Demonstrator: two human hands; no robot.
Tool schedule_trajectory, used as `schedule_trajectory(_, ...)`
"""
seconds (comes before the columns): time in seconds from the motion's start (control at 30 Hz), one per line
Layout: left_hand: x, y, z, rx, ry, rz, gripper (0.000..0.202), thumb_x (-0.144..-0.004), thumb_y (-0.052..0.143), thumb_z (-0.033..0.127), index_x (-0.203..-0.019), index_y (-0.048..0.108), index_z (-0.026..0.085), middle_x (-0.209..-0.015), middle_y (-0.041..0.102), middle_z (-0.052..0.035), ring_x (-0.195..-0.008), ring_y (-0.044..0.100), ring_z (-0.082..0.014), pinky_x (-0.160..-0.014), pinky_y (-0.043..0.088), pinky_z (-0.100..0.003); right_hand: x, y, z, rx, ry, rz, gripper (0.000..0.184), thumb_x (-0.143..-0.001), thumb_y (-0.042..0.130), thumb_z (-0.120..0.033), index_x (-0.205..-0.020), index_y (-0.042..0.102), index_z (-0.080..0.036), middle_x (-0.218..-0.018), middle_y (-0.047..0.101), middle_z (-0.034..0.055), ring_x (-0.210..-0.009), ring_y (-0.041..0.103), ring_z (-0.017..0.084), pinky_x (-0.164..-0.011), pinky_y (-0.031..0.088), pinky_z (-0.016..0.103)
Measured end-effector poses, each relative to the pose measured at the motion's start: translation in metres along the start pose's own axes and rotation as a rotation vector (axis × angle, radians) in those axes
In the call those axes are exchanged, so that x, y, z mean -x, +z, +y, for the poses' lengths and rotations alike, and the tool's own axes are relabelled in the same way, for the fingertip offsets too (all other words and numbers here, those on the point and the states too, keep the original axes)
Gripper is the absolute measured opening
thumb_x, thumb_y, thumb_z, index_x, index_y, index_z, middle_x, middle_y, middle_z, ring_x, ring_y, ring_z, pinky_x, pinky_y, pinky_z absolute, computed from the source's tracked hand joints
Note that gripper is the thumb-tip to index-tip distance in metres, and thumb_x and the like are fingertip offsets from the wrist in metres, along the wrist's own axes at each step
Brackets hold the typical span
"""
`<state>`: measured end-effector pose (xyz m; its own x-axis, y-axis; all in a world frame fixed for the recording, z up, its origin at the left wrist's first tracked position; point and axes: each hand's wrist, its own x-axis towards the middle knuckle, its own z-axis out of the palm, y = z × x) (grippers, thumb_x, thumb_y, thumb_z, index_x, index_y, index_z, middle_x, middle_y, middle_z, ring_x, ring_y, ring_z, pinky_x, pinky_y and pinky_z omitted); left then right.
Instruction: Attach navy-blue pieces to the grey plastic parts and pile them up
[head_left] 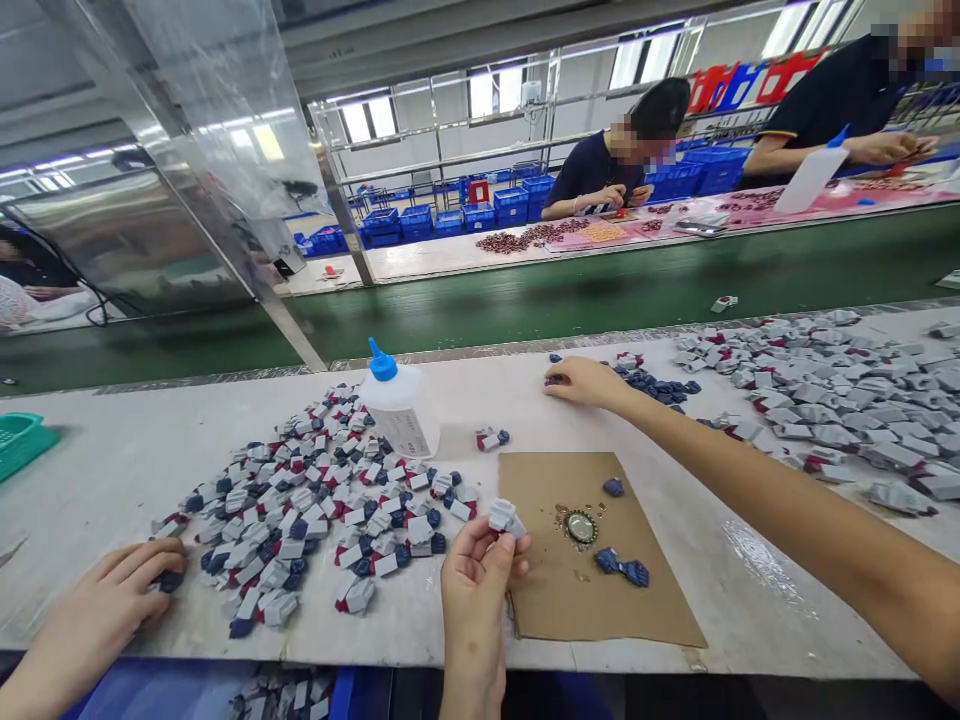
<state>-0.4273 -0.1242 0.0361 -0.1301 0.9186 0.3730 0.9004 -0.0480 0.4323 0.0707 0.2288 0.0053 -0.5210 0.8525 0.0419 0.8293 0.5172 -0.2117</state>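
My left hand [474, 580] is at the near table edge, its fingers closed round a small grey-white folded piece [504, 517]. Right of it lies a brown cardboard sheet [592, 560] carrying a round metal piece [580, 527], a dark blue bow [622, 570] and a small blue piece [613, 487]. My right hand [586, 382] reaches far across the table and pinches a small dark blue piece [555, 380] beside a cluster of dark blue pieces [660, 388]. A glue bottle with a blue nozzle [399, 408] stands between the hands.
A heap of grey, red and blue folded pieces [315, 510] covers the table's left; another person's hand [112, 600] rests on its edge. A pile of grey pieces [840, 400] lies right. A green conveyor [525, 300] runs behind, with two seated workers beyond. A green basket [22, 440] sits far left.
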Motion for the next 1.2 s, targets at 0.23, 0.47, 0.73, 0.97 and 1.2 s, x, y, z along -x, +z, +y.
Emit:
schedule_trajectory(0.23, -0.011, 0.152, 0.256, 1.165, -0.718, 0.189, 0.027, -0.082, 0.050, 0.037, -0.088, 0.059, 0.013, -0.092, 0.065, -0.0063, -0.079, 0.062, -0.0155, -0.068, 0.051, -0.036, 0.008, 0.009, -0.009, 0.101, -0.037, -0.017, 0.024, -0.073, 0.048, -0.013, -0.091, 0.065, -0.014, -0.090, 0.062, 0.0133, -0.082, 0.057, 0.024, -0.067, 0.040, 0.030)
schedule_trajectory(0.47, -0.008, 0.222, 0.294, 1.533, -0.869, 0.109, 0.026, -0.064, 0.072, 0.025, -0.084, 0.059, 0.014, -0.078, 0.067, -0.0030, -0.071, 0.066, -0.0149, -0.058, 0.051, -0.021, 0.041, 0.006, -0.007, 0.030, -0.137, -0.035, 0.027, -0.068, 0.049, -0.010, -0.090, 0.064, -0.013, -0.088, 0.060, 0.0102, -0.074, 0.057, 0.017, -0.070, 0.042, 0.024)
schedule_trajectory(0.73, -0.009, 0.216, 0.299, 1.540, -0.880, 0.160, 0.023, -0.063, 0.071, 0.023, -0.081, 0.060, 0.014, -0.076, 0.067, -0.0025, -0.068, 0.066, -0.0140, -0.055, 0.050, -0.019, 0.060, -0.003, -0.009, 0.023, -0.172, 0.027, 0.029, -0.084, 0.040, -0.029, -0.094, 0.062, -0.013, -0.085, 0.065, 0.0113, -0.076, 0.059, 0.023, -0.066, 0.043, 0.031)
schedule_trajectory(0.97, -0.009, 0.217, 0.296, 1.526, -0.884, 0.112, 0.024, -0.062, 0.072, 0.025, -0.083, 0.064, 0.015, -0.076, 0.069, -0.0034, -0.068, 0.066, -0.0147, -0.055, 0.050, -0.020, 0.140, -0.007, -0.042, -0.149, -0.330, -0.021, 0.030, -0.088, 0.033, -0.029, -0.106, 0.055, -0.020, -0.095, 0.065, 0.0082, -0.073, 0.061, 0.018, -0.060, 0.045, 0.028)
schedule_trajectory(1.2, -0.007, 0.222, 0.289, 1.573, -0.853, 0.137, 0.022, -0.064, 0.071, 0.023, -0.084, 0.062, 0.020, -0.083, 0.070, -0.0017, -0.076, 0.067, -0.0156, -0.059, 0.051, -0.020, 0.172, -0.006, -0.047, -0.041, -0.422, -0.022, 0.030, -0.089, 0.029, -0.020, -0.105, 0.055, -0.020, -0.098, 0.062, 0.0092, -0.075, 0.061, 0.017, -0.055, 0.044, 0.026)
